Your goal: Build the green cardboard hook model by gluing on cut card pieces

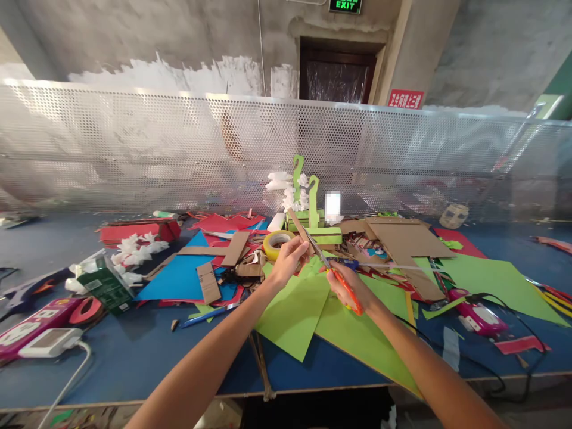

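- The left hand (288, 257) pinches a thin brown cardboard strip (298, 227) above the table's (134, 351) green paper sheets (295, 310).
- The right hand (353, 289) grips orange-handled scissors (333, 271), blades at the strip.
- Yellow tape roll (276, 243) lies just behind.

tape roll (276, 243) behind left hand (288, 260), scissors (333, 274) in right hand (351, 290)

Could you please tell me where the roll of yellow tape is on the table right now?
The roll of yellow tape lies mid-table in the head view, just beyond the left hand, beside brown cardboard strips.
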Tool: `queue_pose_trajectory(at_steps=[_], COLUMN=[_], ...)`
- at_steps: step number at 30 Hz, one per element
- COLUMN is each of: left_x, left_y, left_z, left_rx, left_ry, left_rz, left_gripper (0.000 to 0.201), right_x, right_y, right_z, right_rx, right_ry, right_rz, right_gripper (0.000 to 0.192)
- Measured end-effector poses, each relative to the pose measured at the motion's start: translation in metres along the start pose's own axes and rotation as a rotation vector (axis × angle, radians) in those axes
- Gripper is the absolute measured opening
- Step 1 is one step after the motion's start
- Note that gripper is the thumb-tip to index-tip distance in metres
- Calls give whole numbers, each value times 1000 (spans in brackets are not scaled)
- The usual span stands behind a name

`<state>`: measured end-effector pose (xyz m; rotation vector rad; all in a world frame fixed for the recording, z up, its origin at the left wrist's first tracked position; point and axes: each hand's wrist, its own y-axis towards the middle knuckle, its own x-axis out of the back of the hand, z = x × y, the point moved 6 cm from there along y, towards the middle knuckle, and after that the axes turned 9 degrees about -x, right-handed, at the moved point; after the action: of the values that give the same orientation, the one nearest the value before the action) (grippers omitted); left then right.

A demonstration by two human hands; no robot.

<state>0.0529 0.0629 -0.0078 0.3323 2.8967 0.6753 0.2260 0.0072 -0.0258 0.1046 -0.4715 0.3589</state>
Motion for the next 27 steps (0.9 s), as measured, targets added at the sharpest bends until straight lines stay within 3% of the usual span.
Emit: queue_pose_trajectory(at_steps=[5, 8, 13, 19, 23, 27], left_x=[2, 2, -2, -7, 10, 38], left_y=[-1, 0, -1, -3, 2, 7], left_z=[8, 8, 3, 1, -7, -18], left_rx=[53, 37, 30, 49, -78, -194], left_ry=[-154, -128, -100, -190, -130, -20], left_rz=[-56, -25, 8, -63, -171, -317], left_gripper=[43, 41, 42, 41, 40, 41], right_x=[1, 1, 1, -1, 4, 4], right_y=[-2, -2, -2, -1, -2, -8], right_z=[3, 5, 6, 4, 8, 9], right_rx=[18, 24, 36, 23, 0, -62], right_ry=[-77, -99, -110, -148, -209, -492], right_rz=[21, 8, -50, -114, -114, -90], right_gripper=[68, 68, 57, 41, 40, 42])
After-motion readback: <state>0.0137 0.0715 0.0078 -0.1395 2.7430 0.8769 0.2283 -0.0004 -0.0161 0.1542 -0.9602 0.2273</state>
